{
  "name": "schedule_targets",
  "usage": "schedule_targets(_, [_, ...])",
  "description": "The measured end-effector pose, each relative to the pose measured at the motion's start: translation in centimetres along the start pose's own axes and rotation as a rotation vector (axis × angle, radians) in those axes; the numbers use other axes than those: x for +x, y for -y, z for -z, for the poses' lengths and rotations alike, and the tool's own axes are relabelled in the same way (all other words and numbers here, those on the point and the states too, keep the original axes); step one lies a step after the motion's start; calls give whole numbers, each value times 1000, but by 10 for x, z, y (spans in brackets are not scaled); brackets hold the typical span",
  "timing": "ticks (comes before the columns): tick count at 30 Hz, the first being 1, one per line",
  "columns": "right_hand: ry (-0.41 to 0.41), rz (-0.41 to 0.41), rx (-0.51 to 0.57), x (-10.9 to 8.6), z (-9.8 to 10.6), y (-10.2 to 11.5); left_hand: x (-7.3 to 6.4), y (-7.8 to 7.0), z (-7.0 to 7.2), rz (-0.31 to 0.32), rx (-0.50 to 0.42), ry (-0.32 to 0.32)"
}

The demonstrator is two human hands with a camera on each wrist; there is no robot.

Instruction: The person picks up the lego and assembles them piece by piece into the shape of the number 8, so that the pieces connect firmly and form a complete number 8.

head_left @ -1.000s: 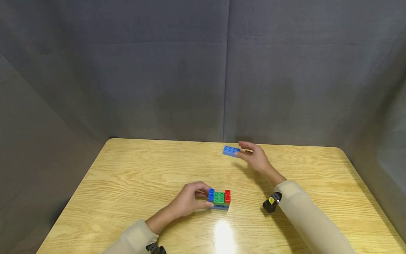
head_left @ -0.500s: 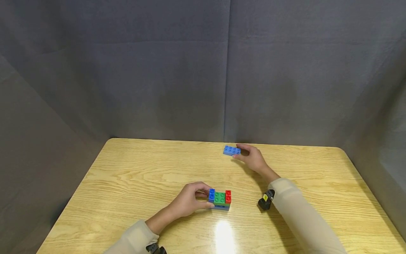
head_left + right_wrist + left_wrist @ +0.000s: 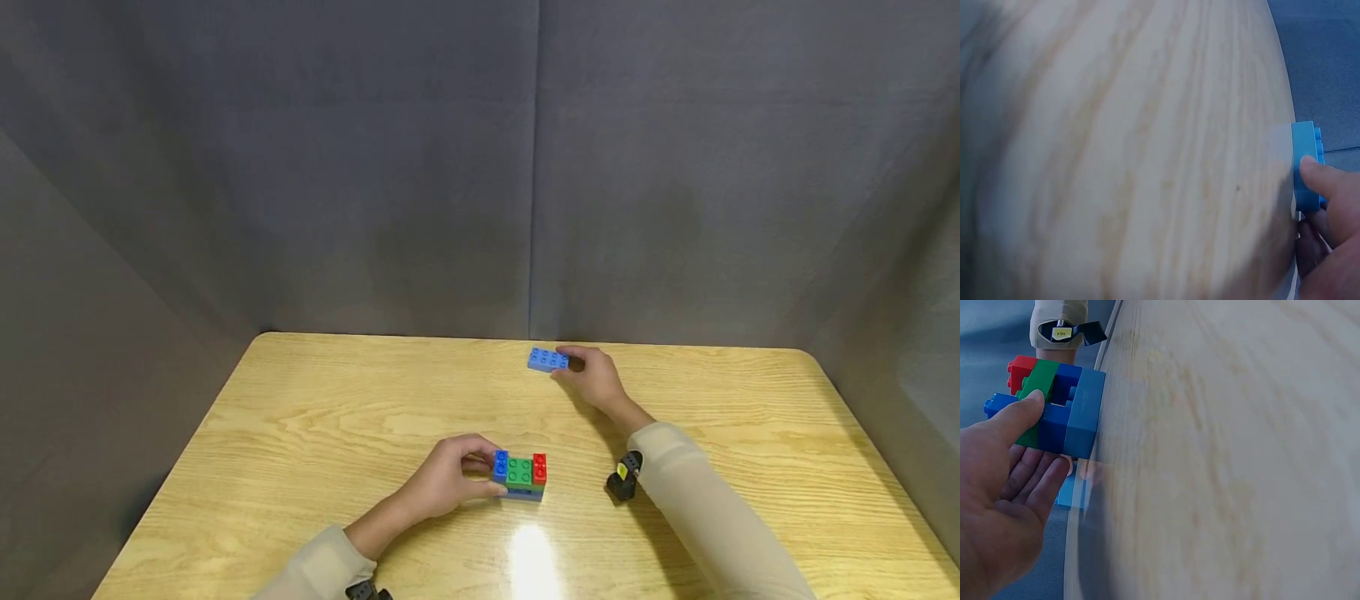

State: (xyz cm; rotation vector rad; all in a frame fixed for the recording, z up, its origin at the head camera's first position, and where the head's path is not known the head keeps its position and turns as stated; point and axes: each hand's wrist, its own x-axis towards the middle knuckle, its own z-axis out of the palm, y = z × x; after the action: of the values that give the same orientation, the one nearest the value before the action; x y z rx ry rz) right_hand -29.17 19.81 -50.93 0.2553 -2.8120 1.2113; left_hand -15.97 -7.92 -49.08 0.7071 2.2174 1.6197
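Note:
A small stack of toy building bricks [image 3: 519, 473] sits on the table near its middle, with a blue and a red brick on top of a green layer and blue layers below. My left hand [image 3: 450, 479] holds its left end; the thumb lies on the front side in the left wrist view, and the other fingers are partly hidden. Farther back lies a light blue brick [image 3: 543, 358] with two rows of studs. My right hand [image 3: 597, 380] pinches its right end, and the right wrist view has the thumb against the side of the brick.
The wooden table [image 3: 315, 433] has rounded far corners. Behind it hangs a grey curtain [image 3: 390, 183], close to the table's far edge. Both forearms wear a black wrist camera, as on the right cuff [image 3: 624, 477].
My right hand has moved slightly left onto the light blue brick, and its fingers have closed round the brick's end. The left hand and the brick stack have stayed in place.

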Motion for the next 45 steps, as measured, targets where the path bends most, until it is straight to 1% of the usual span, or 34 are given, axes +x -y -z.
schedule_targets(6, [-14, -15, -35, 1, -1, 4, 0, 1, 0, -4, -1, 4])
schedule_targets(10, [-13, -19, -40, 2, 0, 6, 0, 1, 0, -13, 5, 1])
schedule_targets(14, [-5, -29, -43, 1, 2, 9, 0, 2, 2, -9, 12, 0])
schedule_targets(22, [11, -37, -1, 0, 8, 14, 0, 3, 3, 0, 15, 1])
schedule_targets(27, [18, -1, 1, -5, 15, 17, 0, 3, 2, -9, 19, 3])
schedule_targets(32, [16, 56, -12, -11, 23, 22, 2, 2, 2, -7, 18, 3])
schedule_targets(39, [11, 137, 6, -20, 33, 29, 2, 1, 3, -8, 29, 4])
schedule_targets(45, [-5, 153, 10, -26, 36, 36, 2, 2, 2, -11, 31, 2])
